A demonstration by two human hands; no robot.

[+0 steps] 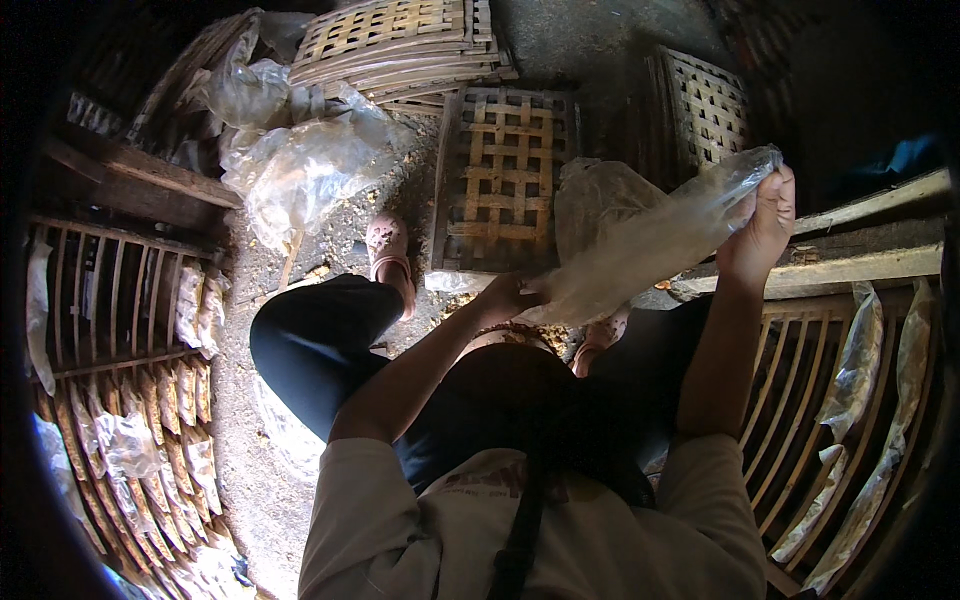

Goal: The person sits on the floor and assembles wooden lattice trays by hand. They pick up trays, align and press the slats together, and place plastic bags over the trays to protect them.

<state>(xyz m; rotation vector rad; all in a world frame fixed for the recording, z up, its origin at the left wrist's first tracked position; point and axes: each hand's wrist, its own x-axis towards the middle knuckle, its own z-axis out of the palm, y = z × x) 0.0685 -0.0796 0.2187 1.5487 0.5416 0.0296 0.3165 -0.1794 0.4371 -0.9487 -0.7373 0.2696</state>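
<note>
A long, cloudy clear plastic sheet (650, 245) is stretched slantwise between my two hands. My right hand (762, 222), raised at the right, pinches its upper end. My left hand (508, 299), lower and in front of my lap, is closed on its lower end; its fingertips are partly in shadow. Another crumpled piece of plastic (605, 200) shows behind the sheet, and whether the two are joined I cannot tell. Just beyond my left hand lies a woven bamboo tray (505, 170) with an open lattice, partly covered by the plastic at its right side.
More lattice trays are stacked at the back (385, 30) and stand at the right (708, 105). Crumpled plastic (315, 165) lies on the littered floor. Slatted racks at left (105, 290) and right (790, 400) hold plastic-wrapped strips. My feet wear pink clogs (388, 245).
</note>
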